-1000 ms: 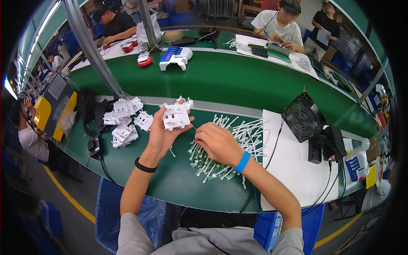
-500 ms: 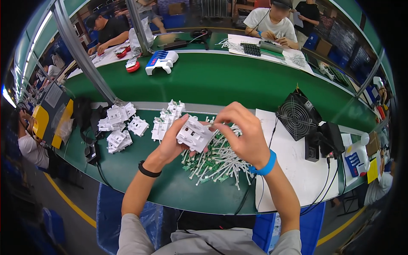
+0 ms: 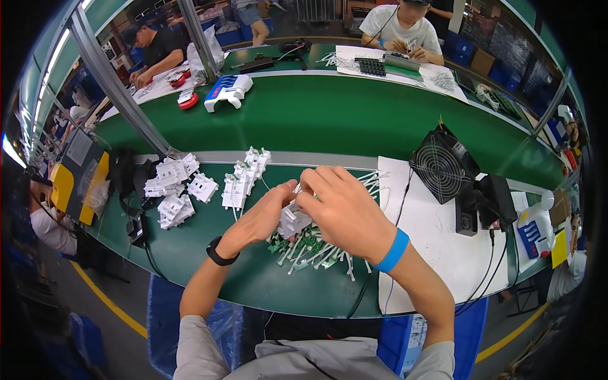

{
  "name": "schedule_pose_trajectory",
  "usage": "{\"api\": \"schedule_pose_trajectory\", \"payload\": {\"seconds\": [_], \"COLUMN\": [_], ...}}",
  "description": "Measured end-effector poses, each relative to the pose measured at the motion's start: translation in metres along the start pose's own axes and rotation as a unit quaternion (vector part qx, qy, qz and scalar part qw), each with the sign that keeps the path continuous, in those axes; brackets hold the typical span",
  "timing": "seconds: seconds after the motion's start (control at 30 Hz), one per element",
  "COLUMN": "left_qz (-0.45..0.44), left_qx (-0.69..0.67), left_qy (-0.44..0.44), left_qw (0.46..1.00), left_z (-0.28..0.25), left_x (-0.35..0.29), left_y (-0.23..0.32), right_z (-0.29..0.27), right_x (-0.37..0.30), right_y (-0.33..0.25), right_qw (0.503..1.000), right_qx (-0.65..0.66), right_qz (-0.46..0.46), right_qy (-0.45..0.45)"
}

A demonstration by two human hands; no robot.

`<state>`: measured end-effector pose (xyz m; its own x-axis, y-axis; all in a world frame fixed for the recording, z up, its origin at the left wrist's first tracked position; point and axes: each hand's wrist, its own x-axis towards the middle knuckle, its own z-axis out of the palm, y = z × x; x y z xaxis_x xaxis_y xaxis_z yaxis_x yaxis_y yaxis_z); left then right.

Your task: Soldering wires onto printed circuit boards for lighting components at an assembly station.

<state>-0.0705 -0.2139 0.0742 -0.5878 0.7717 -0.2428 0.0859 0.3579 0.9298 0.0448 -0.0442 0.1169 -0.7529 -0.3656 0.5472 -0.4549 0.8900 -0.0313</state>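
Observation:
My left hand [image 3: 261, 218] grips a white plastic housing [image 3: 293, 223] above the middle of the green table. My right hand [image 3: 345, 218] is bent over the same housing, its fingers pinched at the housing's upper edge. Whatever those fingertips hold is hidden behind the hand. Below both hands spreads a pile of small green circuit boards with white cables [image 3: 310, 252]. Left of my hands stands a row of white housings [image 3: 239, 183], with a thin white wire hanging by it. More loose white housings [image 3: 174, 209] are heaped farther left.
A black fan [image 3: 438, 166] and a black power box [image 3: 495, 199] stand right, on and beside a white sheet [image 3: 405, 278]. Black cables trail to the table's front edge. A green conveyor belt [image 3: 354, 111] runs beyond, carrying a white-and-blue casing [image 3: 228, 92]. Two people work across it.
My right hand has moved left and down over the housing, covering much of it. My left hand has turned, so its back faces up more. The view has shifted slightly.

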Motion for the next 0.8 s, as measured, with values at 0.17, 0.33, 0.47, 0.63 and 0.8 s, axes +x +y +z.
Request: {"api": "schedule_pose_trajectory", "payload": {"seconds": [0.17,0.33,0.47,0.63,0.8], "left_qz": [-0.011,-0.125,-0.112,-0.013,-0.030], "left_qx": [0.056,0.102,0.075,-0.025,-0.006], "left_qy": [-0.067,-0.138,-0.171,-0.143,-0.111], "left_qw": [0.996,0.977,0.976,0.989,0.993], "left_z": [-0.003,-0.007,-0.013,-0.002,-0.002], "left_x": [-0.003,0.000,0.005,-0.015,-0.009], "left_y": [0.020,0.015,-0.015,0.001,-0.012], "right_z": [0.010,0.013,0.008,0.016,0.026], "right_x": [-0.010,-0.018,-0.020,-0.024,-0.030], "right_y": [0.001,0.002,0.006,0.024,0.030], "right_qw": [0.993,0.973,0.942,0.880,0.817], "right_qx": [0.107,0.203,0.281,0.386,0.472], "right_qz": [0.046,0.096,0.165,0.266,0.315], "right_qy": [-0.019,-0.047,-0.078,-0.079,-0.107]}}
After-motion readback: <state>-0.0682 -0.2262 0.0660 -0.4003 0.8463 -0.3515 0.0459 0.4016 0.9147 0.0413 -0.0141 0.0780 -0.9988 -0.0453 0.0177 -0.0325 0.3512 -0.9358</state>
